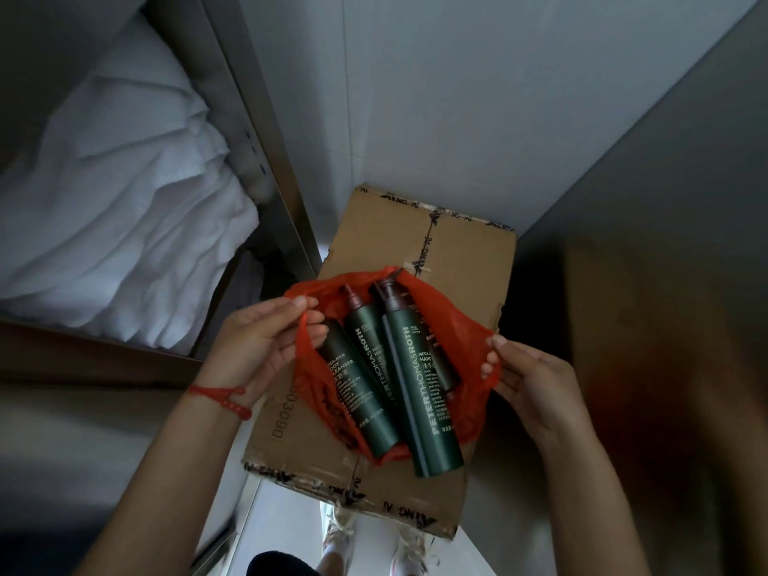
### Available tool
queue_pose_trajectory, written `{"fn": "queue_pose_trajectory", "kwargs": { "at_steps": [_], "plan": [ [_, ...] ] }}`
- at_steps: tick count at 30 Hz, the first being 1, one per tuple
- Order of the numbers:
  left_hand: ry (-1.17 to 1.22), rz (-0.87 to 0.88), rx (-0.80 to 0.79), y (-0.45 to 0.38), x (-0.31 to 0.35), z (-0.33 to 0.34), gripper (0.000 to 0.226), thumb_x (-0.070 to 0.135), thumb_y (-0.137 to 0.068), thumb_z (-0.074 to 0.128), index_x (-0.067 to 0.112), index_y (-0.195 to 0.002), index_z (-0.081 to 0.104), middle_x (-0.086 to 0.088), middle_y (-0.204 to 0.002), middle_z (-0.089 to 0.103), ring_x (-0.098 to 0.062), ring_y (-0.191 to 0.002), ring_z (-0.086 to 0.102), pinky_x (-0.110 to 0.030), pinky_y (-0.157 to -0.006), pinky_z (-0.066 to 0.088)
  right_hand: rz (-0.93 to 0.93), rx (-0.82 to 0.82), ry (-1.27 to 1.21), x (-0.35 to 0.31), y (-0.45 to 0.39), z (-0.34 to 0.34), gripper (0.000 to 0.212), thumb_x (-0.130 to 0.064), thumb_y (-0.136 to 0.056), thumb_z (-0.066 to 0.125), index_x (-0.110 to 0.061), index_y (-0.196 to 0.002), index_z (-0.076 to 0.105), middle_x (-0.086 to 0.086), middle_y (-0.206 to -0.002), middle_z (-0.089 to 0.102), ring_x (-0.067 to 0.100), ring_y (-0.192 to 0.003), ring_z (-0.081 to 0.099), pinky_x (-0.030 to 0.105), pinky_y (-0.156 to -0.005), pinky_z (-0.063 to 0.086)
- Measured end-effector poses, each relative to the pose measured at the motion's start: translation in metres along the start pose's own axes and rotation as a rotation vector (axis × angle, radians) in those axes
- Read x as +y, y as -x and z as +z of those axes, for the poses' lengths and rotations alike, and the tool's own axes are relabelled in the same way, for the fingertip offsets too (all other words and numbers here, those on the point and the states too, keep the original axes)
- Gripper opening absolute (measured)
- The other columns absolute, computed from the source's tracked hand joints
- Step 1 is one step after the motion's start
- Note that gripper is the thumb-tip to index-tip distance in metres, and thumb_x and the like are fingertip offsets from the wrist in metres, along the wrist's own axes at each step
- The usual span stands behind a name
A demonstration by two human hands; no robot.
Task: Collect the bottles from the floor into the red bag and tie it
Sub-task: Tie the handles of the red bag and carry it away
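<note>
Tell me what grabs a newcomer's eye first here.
The thin red plastic bag at centre, spread open on a taped brown cardboard box, with dark green pump bottles lying in it. The left hand and right hand each pinch an edge. Crumpled white linen fills the upper left.

Thin plastic bag; matt bottles; cardboard box.

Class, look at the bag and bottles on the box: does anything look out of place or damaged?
The tallest green bottle pokes its base past the red bag's lower edge. The cardboard box has torn edges and peeling tape.
</note>
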State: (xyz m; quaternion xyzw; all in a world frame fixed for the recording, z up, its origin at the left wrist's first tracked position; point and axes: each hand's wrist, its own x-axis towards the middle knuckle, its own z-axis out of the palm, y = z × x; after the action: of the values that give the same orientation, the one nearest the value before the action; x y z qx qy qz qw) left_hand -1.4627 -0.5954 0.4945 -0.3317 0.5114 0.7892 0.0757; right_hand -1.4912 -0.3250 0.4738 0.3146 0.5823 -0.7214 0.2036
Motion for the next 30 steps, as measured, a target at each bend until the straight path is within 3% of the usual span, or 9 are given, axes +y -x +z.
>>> {"fn": "queue_pose_trajectory", "kwargs": {
  "at_steps": [5, 9, 14, 21, 24, 28, 30],
  "plan": [
    [0.030, 0.023, -0.037, 0.002, 0.007, 0.007, 0.012, 0.008, -0.084, 0.053, 0.005, -0.078, 0.063, -0.001, -0.053, 0.068, -0.009, -0.050, 0.066, -0.021, -0.051, 0.056, -0.054, 0.014, -0.018, -0.004, 0.005, -0.001, 0.012, -0.010, -0.085, 0.058, -0.007, -0.078, 0.068, -0.005, -0.050, 0.063, 0.006, -0.048, 0.060, 0.021, -0.059, 0.050],
    [0.032, 0.044, -0.069, 0.006, 0.013, 0.002, 0.010, 0.011, -0.078, 0.056, 0.006, -0.079, 0.064, -0.002, -0.055, 0.069, -0.009, -0.051, 0.066, -0.021, -0.050, 0.055, -0.077, 0.002, -0.058, -0.007, 0.010, -0.007, 0.012, -0.010, -0.085, 0.058, -0.007, -0.079, 0.069, -0.004, -0.051, 0.064, 0.007, -0.049, 0.060, 0.018, -0.054, 0.053],
    [-0.046, -0.082, -0.036, 0.013, -0.010, -0.008, 0.012, 0.007, -0.082, 0.055, 0.001, -0.079, 0.065, -0.008, -0.058, 0.071, -0.016, -0.054, 0.069, -0.024, -0.052, 0.057, 0.006, 0.000, -0.074, 0.015, 0.017, -0.010, 0.010, -0.009, -0.083, 0.059, -0.005, -0.081, 0.068, -0.001, -0.051, 0.065, 0.008, -0.048, 0.062, 0.018, -0.053, 0.054],
    [-0.146, -0.110, -0.076, 0.024, -0.029, -0.017, 0.015, 0.021, -0.065, 0.065, 0.010, -0.068, 0.075, -0.009, -0.065, 0.073, -0.019, -0.061, 0.071, -0.023, -0.056, 0.057, -0.008, -0.052, -0.040, 0.035, 0.028, -0.011, 0.015, -0.019, -0.063, 0.069, -0.009, -0.073, 0.074, 0.005, -0.064, 0.072, 0.012, -0.063, 0.069, 0.021, -0.061, 0.056],
    [-0.244, -0.102, -0.105, 0.031, -0.029, -0.018, 0.013, 0.023, -0.059, 0.070, 0.015, -0.067, 0.076, -0.008, -0.066, 0.074, -0.017, -0.063, 0.071, -0.022, -0.061, 0.058, -0.004, -0.041, 0.020, 0.042, 0.035, -0.011, 0.006, -0.009, -0.073, 0.067, -0.008, -0.075, 0.072, 0.004, -0.062, 0.072, 0.011, -0.061, 0.068, 0.019, -0.060, 0.055],
    [-0.334, -0.107, -0.116, 0.043, -0.030, -0.021, 0.007, 0.013, -0.067, 0.068, 0.013, -0.065, 0.075, -0.009, -0.065, 0.074, -0.019, -0.060, 0.071, -0.022, -0.062, 0.058, -0.018, 0.040, 0.126, 0.044, 0.046, -0.019, 0.015, -0.006, -0.085, 0.059, -0.008, -0.076, 0.070, 0.001, -0.053, 0.067, 0.010, -0.051, 0.063, 0.022, -0.059, 0.057],
    [-0.347, -0.098, -0.097, 0.048, -0.025, -0.023, 0.007, 0.017, -0.064, 0.069, 0.014, -0.066, 0.075, -0.008, -0.066, 0.074, -0.018, -0.061, 0.071, -0.020, -0.059, 0.057, -0.022, 0.057, 0.125, 0.039, 0.053, -0.023, 0.014, -0.007, -0.086, 0.058, -0.007, -0.078, 0.069, -0.001, -0.051, 0.065, 0.009, -0.047, 0.062, 0.020, -0.053, 0.055]
  ]
}}
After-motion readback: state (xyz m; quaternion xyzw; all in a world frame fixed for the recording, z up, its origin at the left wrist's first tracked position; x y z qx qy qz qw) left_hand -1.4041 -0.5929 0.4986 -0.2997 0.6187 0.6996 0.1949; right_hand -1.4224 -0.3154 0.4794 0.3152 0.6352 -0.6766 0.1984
